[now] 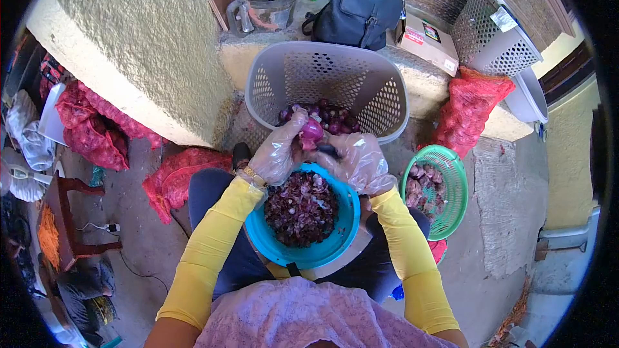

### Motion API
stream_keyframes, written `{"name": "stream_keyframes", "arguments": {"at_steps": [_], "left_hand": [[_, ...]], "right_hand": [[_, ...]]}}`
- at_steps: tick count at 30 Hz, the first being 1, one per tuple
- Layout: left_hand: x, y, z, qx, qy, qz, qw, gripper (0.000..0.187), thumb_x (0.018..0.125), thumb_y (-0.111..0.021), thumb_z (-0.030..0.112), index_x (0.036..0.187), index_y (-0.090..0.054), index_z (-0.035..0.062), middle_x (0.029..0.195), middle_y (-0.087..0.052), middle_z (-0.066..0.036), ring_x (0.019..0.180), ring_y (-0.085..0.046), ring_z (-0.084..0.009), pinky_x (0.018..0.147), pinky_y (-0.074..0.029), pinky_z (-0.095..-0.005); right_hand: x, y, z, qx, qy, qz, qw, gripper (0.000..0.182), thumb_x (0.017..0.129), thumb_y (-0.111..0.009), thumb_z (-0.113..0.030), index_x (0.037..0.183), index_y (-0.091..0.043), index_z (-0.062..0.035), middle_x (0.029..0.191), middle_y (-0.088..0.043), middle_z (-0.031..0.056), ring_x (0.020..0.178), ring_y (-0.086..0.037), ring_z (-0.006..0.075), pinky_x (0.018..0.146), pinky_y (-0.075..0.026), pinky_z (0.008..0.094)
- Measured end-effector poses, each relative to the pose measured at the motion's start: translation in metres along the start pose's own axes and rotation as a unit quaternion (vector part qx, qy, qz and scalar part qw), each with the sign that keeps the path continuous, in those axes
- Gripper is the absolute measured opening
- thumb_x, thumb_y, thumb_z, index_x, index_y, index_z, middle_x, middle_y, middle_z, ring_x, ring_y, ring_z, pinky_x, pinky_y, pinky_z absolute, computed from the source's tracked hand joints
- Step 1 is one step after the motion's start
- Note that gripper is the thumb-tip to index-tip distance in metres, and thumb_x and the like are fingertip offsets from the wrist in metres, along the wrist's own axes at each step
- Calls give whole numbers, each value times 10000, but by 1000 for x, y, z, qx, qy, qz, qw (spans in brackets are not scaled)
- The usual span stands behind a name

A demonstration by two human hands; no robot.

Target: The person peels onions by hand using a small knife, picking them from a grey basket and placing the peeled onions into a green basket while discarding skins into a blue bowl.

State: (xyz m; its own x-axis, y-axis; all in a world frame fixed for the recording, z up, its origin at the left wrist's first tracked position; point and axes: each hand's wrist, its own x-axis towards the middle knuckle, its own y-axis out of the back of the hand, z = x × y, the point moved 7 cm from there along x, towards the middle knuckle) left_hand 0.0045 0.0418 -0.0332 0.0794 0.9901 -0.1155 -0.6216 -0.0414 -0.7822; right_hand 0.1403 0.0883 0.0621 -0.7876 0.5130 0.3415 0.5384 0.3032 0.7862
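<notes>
Both hands wear clear plastic gloves and meet above the near rim of a grey laundry basket [387, 116]. Between the fingers of my left hand [277, 154] is a purple onion [311, 134]. My right hand [361, 162] is closed around a small dark-handled tool [327, 150], close against the onion; its blade cannot be made out. Several red onions [335, 118] lie at the bottom of the basket. Below my hands, a blue basin [350, 222] between my legs holds a heap of dark onion peels [301, 211].
A green basket [459, 203] with pale purple bulbs stands at the right, near a red mesh sack [467, 113]. A black backpack [361, 9], a carton [429, 42] and a jug [267, 0] sit on the ledge. More mesh sacks [177, 180] lie left.
</notes>
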Motion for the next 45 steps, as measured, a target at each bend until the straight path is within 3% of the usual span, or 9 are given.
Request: {"name": "stream_keyframes", "arguments": {"at_steps": [3,7,15,18,25,33,36,42,45], "left_hand": [[-7,0,0,33,15,92,995,432,1083,-568,468,1273,-631,85,1213,-704,-97,1107,-687,-196,997,-573,-419],[-4,0,-2,29,11,41,999,446,1084,-565,474,1310,-623,94,1258,-693,-83,1140,-674,-187,989,-577,-380],[-9,-8,1,9,31,49,998,490,1076,-604,436,1419,-584,87,1228,-683,-53,1058,-652,-114,909,-570,-274],[-10,-11,7,125,5,66,990,469,1066,-633,404,1412,-590,91,1215,-679,-44,1047,-646,-108,863,-580,-293],[-9,-9,8,82,-3,68,994,444,1067,-631,401,1358,-606,67,1148,-711,-74,1007,-692,-153,843,-610,-357],[-10,-19,-1,-21,58,57,996,529,1092,-522,501,1375,-603,61,1264,-715,-136,1064,-735,-218,870,-645,-354],[-10,-15,-7,-28,61,85,994,520,1085,-539,503,1385,-604,83,1249,-722,-109,983,-746,-193,806,-650,-318],[-15,-12,-8,-40,106,37,993,502,1063,-593,508,1316,-622,76,1116,-715,-60,824,-715,-130,698,-626,-255],[-13,-15,-10,-66,86,64,992,459,1061,-606,481,1317,-633,101,1174,-709,-73,965,-714,-146,690,-634,-258]], "right_hand": [[-1,-15,-4,-29,42,-98,994,362,900,-782,-433,1103,-778,-133,954,-766,147,853,-736,389,742,-587,471],[-2,-13,-4,-37,45,-96,994,364,907,-771,-443,1092,-777,-130,994,-763,154,865,-733,382,740,-582,475],[-3,-6,-3,-104,23,-75,992,448,870,-782,-520,1008,-764,-94,829,-738,144,778,-721,382,684,-559,475],[-1,-3,-12,-96,33,-79,992,470,853,-794,-531,953,-751,-74,809,-718,149,777,-717,373,684,-552,479],[-4,-2,-21,-10,110,-122,986,512,690,-918,-532,798,-738,-65,807,-706,153,769,-710,360,667,-540,457],[4,18,1,45,-44,-1,998,531,724,-916,-517,1056,-803,-119,769,-737,161,695,-729,353,665,-571,435],[4,22,-9,73,-39,22,996,504,668,-965,-459,916,-778,-61,749,-721,168,696,-727,357,644,-553,435],[5,20,-11,74,-16,18,997,510,667,-959,-464,958,-798,-77,742,-720,158,680,-716,361,624,-539,444],[5,20,-11,74,-7,24,997,495,666,-959,-461,944,-801,-83,730,-716,151,671,-709,363,617,-532,444]]}}
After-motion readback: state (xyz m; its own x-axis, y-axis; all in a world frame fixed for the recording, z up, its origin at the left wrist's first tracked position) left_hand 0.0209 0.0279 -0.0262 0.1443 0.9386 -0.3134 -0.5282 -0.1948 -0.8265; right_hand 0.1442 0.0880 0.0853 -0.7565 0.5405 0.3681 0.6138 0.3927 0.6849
